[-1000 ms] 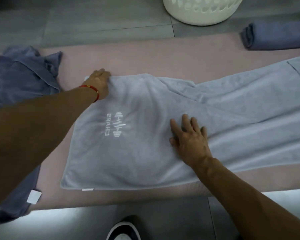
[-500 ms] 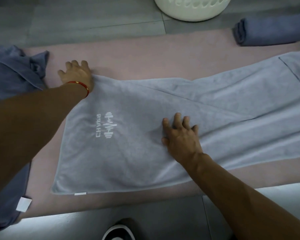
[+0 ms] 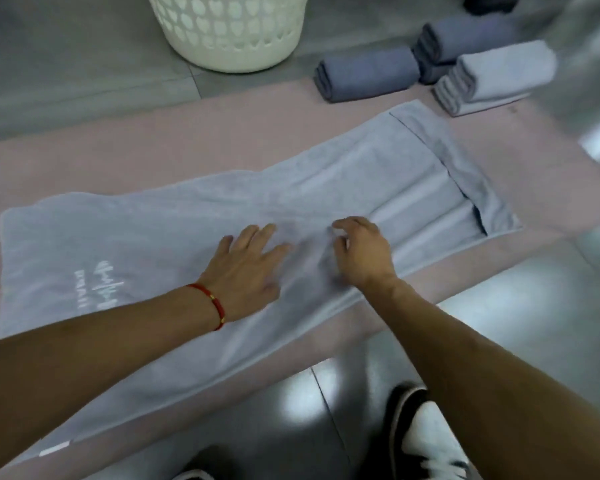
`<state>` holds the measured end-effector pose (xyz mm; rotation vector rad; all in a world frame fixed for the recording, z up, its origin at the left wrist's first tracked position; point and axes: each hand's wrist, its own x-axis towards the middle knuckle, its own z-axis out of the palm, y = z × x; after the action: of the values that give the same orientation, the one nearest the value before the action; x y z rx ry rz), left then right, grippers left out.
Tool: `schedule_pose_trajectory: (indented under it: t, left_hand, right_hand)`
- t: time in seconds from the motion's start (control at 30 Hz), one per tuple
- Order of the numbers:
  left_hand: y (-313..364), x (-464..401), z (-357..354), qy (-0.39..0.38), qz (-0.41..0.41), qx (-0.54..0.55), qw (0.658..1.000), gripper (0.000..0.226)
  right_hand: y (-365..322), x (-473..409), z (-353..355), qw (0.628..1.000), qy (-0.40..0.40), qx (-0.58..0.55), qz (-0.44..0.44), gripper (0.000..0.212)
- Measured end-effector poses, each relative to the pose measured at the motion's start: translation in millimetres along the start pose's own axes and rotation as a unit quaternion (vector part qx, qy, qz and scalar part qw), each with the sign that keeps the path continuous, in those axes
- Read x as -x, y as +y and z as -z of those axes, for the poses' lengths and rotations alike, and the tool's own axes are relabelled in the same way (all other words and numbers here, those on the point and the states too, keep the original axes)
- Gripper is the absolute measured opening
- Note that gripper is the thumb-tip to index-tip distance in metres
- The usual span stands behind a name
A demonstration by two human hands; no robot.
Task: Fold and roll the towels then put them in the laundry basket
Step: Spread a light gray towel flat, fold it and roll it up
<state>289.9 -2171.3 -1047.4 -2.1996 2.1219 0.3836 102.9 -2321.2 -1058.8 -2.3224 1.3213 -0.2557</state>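
Observation:
A long light grey towel (image 3: 174, 216) with a white logo lies folded lengthwise across a pink mat (image 3: 229, 133). My left hand (image 3: 246, 268), with a red bracelet at the wrist, presses flat on the towel's middle, fingers spread. Just to its right, my right hand (image 3: 361, 254) rests on the towel with its fingers curled and bunching the cloth. The towel's right end is folded back on itself. A white laundry basket (image 3: 236, 29) stands on the floor beyond the mat.
Three rolled towels lie at the mat's far right: a dark blue-grey one (image 3: 368, 74), another dark one (image 3: 465, 39) behind it, and a light grey one (image 3: 499, 74). My shoes (image 3: 426, 441) stand on the glossy grey tile floor at the near edge.
My left hand left the towel's far left corner and came to the middle beside my right hand. My view swung right, bringing the rolled towels in and the dark towel on the left out.

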Motion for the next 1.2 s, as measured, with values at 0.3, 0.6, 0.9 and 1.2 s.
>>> schedule_pose_trajectory:
  t: [0.3,0.6,0.9,1.2]
  left_hand:
    - [124.7,-53.2,-14.6,0.030,-0.219,-0.067,0.973,0.038]
    - [148.8,-84.3,-20.0,0.071,-0.222,-0.182,0.955,0.019]
    - [166.0,-89.9,-18.7,0.055,-0.208,-0.099,0.972,0.023]
    - [175.6,-98.9,-10.8,0.006,-0.220,-0.075,0.973,0.013]
  right_hand:
    - [172.6,-1.3,90.9,0.903,0.115,-0.027,-0.414,0.042]
    - [227.0,-38.0,96.5,0.845,0.226,-0.118,-0.469,0.052]
    - [257.9,-34.5,124.9,0.848,0.252,-0.131,-0.447,0.022]
    - [264.0,-6.4,123.0,0.822,0.255,-0.294,-0.416,0.016]
